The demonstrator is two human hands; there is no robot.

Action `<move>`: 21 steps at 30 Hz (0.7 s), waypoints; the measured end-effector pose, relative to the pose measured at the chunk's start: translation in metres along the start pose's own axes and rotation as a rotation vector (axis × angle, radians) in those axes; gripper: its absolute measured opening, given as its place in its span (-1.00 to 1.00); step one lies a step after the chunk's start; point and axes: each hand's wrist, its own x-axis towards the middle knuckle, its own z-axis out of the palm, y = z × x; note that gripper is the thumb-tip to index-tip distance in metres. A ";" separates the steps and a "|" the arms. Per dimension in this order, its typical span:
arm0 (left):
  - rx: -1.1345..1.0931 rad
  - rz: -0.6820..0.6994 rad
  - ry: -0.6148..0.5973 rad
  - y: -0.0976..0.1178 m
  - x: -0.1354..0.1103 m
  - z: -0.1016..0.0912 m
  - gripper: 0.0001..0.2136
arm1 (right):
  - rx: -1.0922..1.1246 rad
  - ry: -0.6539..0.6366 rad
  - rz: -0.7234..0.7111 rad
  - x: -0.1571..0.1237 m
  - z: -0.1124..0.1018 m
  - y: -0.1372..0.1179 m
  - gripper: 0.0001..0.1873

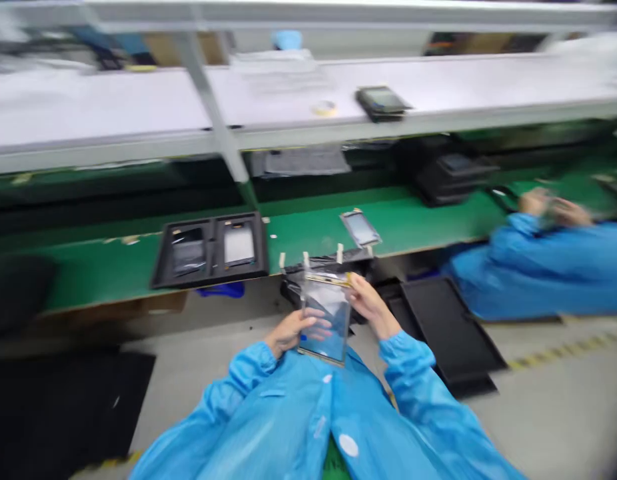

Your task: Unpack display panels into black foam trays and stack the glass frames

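Both hands hold one clear display panel above the person's lap: left hand grips its lower left edge, right hand pinches its upper right corner. Beyond, a black two-slot tray sits on the green bench.

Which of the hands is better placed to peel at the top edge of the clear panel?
Probably the right hand: its fingers already pinch the top corner of the clear panel. The left hand grips the panel's lower side, supporting it from below.
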 end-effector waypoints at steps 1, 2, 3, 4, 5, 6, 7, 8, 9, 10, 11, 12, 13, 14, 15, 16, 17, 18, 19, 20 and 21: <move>-0.016 0.009 -0.039 -0.001 0.002 -0.002 -0.59 | -0.002 0.005 0.004 0.003 -0.003 0.008 -0.43; -0.033 0.027 -0.075 -0.001 0.003 -0.005 -0.58 | -0.026 -0.018 0.027 0.007 -0.006 0.018 -0.45; -0.049 0.049 -0.102 0.000 0.004 -0.010 -0.58 | -0.071 -0.064 0.064 0.012 -0.010 0.029 -0.47; -0.064 0.078 -0.109 0.002 0.003 -0.016 -0.59 | -0.139 -0.129 0.101 0.015 -0.014 0.041 -0.48; -0.078 0.110 -0.093 0.003 0.000 -0.021 -0.60 | -0.206 -0.198 0.135 0.017 -0.017 0.053 -0.49; -0.092 0.138 -0.053 0.003 -0.005 -0.026 -0.61 | -0.258 -0.261 0.165 0.015 -0.019 0.063 -0.50; -0.107 0.161 0.013 0.002 -0.013 -0.030 -0.61 | -0.287 -0.314 0.196 0.011 -0.020 0.071 -0.52; -0.123 0.175 0.100 0.000 -0.021 -0.033 -0.61 | -0.294 -0.357 0.232 0.005 -0.020 0.078 -0.56; -0.137 0.179 0.199 -0.003 -0.030 -0.036 -0.60 | -0.287 -0.396 0.276 -0.002 -0.019 0.082 -0.59; -0.148 0.177 0.300 -0.006 -0.038 -0.038 -0.57 | -0.280 -0.429 0.319 -0.009 -0.016 0.085 -0.61; -0.151 0.172 0.387 -0.009 -0.044 -0.040 -0.54 | -0.286 -0.464 0.359 -0.014 -0.014 0.086 -0.61; -0.146 0.165 0.454 -0.011 -0.049 -0.041 -0.50 | -0.309 -0.497 0.389 -0.017 -0.012 0.086 -0.61; -0.129 0.151 0.496 -0.013 -0.051 -0.042 -0.46 | -0.334 -0.515 0.403 -0.017 -0.012 0.086 -0.65; -0.103 0.128 0.518 -0.015 -0.052 -0.042 -0.47 | -0.349 -0.512 0.407 -0.015 -0.014 0.087 -0.71; -0.076 0.101 0.534 -0.016 -0.051 -0.042 -0.51 | -0.345 -0.489 0.414 -0.011 -0.018 0.088 -0.79; -0.058 0.078 0.554 -0.018 -0.048 -0.042 -0.57 | -0.319 -0.448 0.428 -0.005 -0.025 0.091 -0.84; -0.056 0.066 0.590 -0.019 -0.045 -0.042 -0.62 | -0.279 -0.395 0.449 0.003 -0.034 0.095 -0.86; -0.075 0.076 0.641 -0.020 -0.041 -0.041 -0.65 | -0.244 -0.324 0.469 0.013 -0.045 0.100 -0.85; -0.113 0.113 0.702 -0.021 -0.038 -0.042 -0.66 | -0.248 -0.228 0.483 0.024 -0.057 0.105 -0.83; -0.163 0.171 0.765 -0.021 -0.035 -0.043 -0.64 | -0.296 -0.108 0.485 0.037 -0.071 0.110 -0.81; -0.213 0.240 0.829 -0.020 -0.032 -0.046 -0.61 | -0.375 0.024 0.472 0.050 -0.086 0.115 -0.79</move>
